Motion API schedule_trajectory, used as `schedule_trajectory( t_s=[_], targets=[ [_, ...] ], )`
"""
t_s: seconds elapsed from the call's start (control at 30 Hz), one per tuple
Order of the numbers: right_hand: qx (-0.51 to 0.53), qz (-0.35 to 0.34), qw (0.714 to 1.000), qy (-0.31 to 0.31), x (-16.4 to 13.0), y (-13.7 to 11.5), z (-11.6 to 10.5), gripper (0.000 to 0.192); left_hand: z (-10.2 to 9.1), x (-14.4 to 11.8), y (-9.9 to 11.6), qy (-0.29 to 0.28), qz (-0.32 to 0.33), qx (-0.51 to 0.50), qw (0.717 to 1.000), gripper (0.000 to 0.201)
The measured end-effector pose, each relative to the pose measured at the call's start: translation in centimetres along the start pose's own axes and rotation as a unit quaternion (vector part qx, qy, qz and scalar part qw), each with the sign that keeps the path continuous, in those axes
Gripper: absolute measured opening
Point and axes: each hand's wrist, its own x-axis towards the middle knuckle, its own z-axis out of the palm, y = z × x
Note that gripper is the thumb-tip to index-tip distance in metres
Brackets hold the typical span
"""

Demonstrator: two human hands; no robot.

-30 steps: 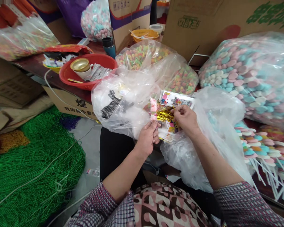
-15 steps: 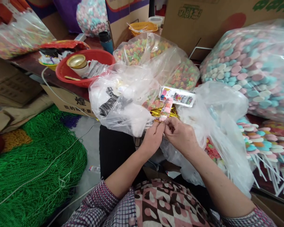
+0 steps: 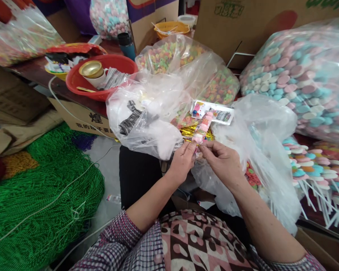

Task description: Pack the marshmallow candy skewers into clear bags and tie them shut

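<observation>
Cardboard boxes (image 3: 257, 26) wall the back of a crowded work corner, with a heap of green cord (image 3: 39, 199) filling the floor at lower left. At right, a huge clear sack of pastel candy discs (image 3: 299, 79) leans against the boxes; below it, lollipops on white sticks (image 3: 316, 177) lie spread out. Centre back, two open bags of bright ring-shaped sweets (image 3: 192, 71) sit side by side. Crumpled clear plastic bags (image 3: 149, 116) billow in front of them, over the person's lap.

Dark desk (image 3: 36, 73) at left carries a red basin (image 3: 101, 77) holding a gold-lidded cup (image 3: 92, 71) and a bundle of silvery strips. A yellow basket (image 3: 169, 28) and a dark blue flask (image 3: 126, 44) stand behind.

A printed card (image 3: 217, 113) lies on the plastic, with a bunch of gold twist ties (image 3: 190, 132) just beneath it.

Both hands meet at centre, above the lap. Left hand (image 3: 183, 160) pinches the lower end of a narrow sleeve of pink and white candies (image 3: 203, 126), which tilts up and to the right toward the card. Right hand (image 3: 222, 162) closes thumb and forefinger on that same lower end, fingertips touching those of the left. Whether a tie sits between the fingers cannot be told. Checked sleeves cover both upper arms.
</observation>
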Motion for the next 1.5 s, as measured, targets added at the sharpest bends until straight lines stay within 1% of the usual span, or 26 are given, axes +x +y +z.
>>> schedule_trajectory(
  t_s=[0.1, 0.23, 0.33, 0.4, 0.47, 0.5, 0.53, 0.57, 0.63, 0.7, 0.73, 0.77, 0.83, 0.9, 0.93, 0.97, 1.0, 1.07, 1.1, 1.13, 1.17, 1.2, 1.27, 1.37, 1.43, 1.5],
  targets=[
    [0.139, 0.054, 0.989, -0.019, -0.1, 0.4, 0.1, 0.021, -0.1, -0.2, 0.3, -0.096, -0.018, -0.023, 0.995, 0.034],
    [0.227, 0.081, 0.97, -0.035, -0.2, 1.1, 0.0, 0.032, -0.8, -0.2, 0.7, -0.221, -0.09, -0.056, 0.969, 0.034],
    [0.265, 0.064, 0.96, -0.07, -0.2, 1.4, -0.8, 0.022, -1.2, -0.2, 1.0, -0.286, -0.153, -0.063, 0.944, 0.036],
    [0.275, 0.058, 0.952, -0.119, -0.3, 1.6, -1.6, 0.02, -1.2, -0.4, 1.2, -0.321, -0.184, -0.068, 0.926, 0.038],
    [0.275, 0.058, 0.944, -0.175, -0.3, 2.0, -2.0, 0.02, -1.0, -0.6, 1.2, -0.34, -0.199, -0.08, 0.916, 0.04],
    [0.277, 0.057, 0.941, -0.188, -0.3, 2.3, -2.1, 0.02, -0.9, -0.7, 1.2, -0.341, -0.202, -0.087, 0.914, 0.041],
    [0.279, 0.052, 0.941, -0.181, -0.3, 2.6, -2.0, 0.021, -0.8, -0.8, 1.2, -0.337, -0.203, -0.095, 0.914, 0.042],
    [0.278, 0.042, 0.947, -0.156, -0.3, 2.9, -1.8, 0.021, -0.6, -0.9, 1.2, -0.331, -0.204, -0.102, 0.916, 0.043],
    [0.238, 0.01, 0.969, -0.069, -0.4, 3.2, -1.2, 0.019, -0.3, -0.9, 1.1, -0.308, -0.198, -0.109, 0.924, 0.043],
    [0.133, -0.042, 0.99, 0.013, -0.5, 3.2, -0.6, 0.015, -0.1, -0.9, 0.9, -0.274, -0.178, -0.1, 0.94, 0.041],
    [0.068, -0.075, 0.994, 0.043, -0.6, 3.1, -0.5, 0.016, 0.0, -0.8, 0.6, -0.255, -0.16, -0.089, 0.949, 0.039],
    [0.005, -0.108, 0.992, 0.062, -0.6, 3.0, -0.4, 0.018, 0.1, -0.7, 0.4, -0.234, -0.136, -0.073, 0.96, 0.037],
    [-0.092, -0.167, 0.978, 0.088, -0.7, 2.7, -0.3, 0.019, 0.2, -0.4, -0.2, -0.183, -0.075, -0.031, 0.98, 0.036],
    [-0.141, -0.204, 0.963, 0.106, -0.8, 2.4, -0.3, 0.019, 0.3, 0.0, -0.7, -0.128, 0.005, 0.038, 0.991, 0.036],
    [-0.149, -0.209, 0.96, 0.112, -0.9, 2.3, -0.2, 0.019, 0.2, 0.1, -0.9, -0.1, 0.054, 0.09, 0.989, 0.036],
    [-0.146, -0.205, 0.961, 0.115, -0.9, 2.3, -0.2, 0.018, 0.2, 0.3, -1.0, -0.074, 0.109, 0.152, 0.98, 0.036],
    [-0.13, -0.192, 0.966, 0.115, -1.0, 2.2, -0.1, 0.018, 0.1, 0.4, -1.1, -0.05, 0.166, 0.219, 0.96, 0.035],
    [-0.064, -0.141, 0.983, 0.104, -1.1, 2.1, 0.0, 0.017, -0.1, 0.6, -1.1, -0.009, 0.26, 0.345, 0.902, 0.033],
    [-0.018, -0.106, 0.99, 0.094, -1.2, 2.1, 0.1, 0.016, -0.2, 0.7, -1.1, 0.005, 0.289, 0.391, 0.874, 0.032],
    [0.03, -0.07, 0.993, 0.085, -1.2, 2.0, 0.1, 0.014, -0.3, 0.7, -1.1, 0.015, 0.309, 0.425, 0.851, 0.032],
    [0.075, -0.037, 0.994, 0.077, -1.3, 1.9, 0.2, 0.013, -0.3, 0.7, -1.1, 0.019, 0.321, 0.446, 0.835, 0.031],
    [0.112, -0.009, 0.991, 0.069, -1.3, 1.8, 0.2, 0.013, -0.3, 0.7, -1.1, 0.02, 0.329, 0.457, 0.826, 0.032],
    [0.153, 0.028, 0.986, 0.058, -1.3, 1.5, 0.2, 0.014, -0.3, 0.6, -1.3, 0.012, 0.342, 0.452, 0.824, 0.032],
    [0.169, 0.055, 0.982, 0.06, -1.2, 1.2, 0.2, 0.015, -0.3, 0.5, -1.7, 0.0, 0.343, 0.422, 0.839, 0.033],
    [0.179, 0.064, 0.979, 0.069, -1.2, 1.0, 0.2, 0.014, -0.3, 0.5, -1.9, -0.011, 0.325, 0.4, 0.857, 0.034],
    [0.195, 0.069, 0.976, 0.069, -1.3, 0.7, 0.1, 0.014, -0.2, 0.5, -2.0, -0.039, 0.299, 0.355, 0.885, 0.032]
  ],
)
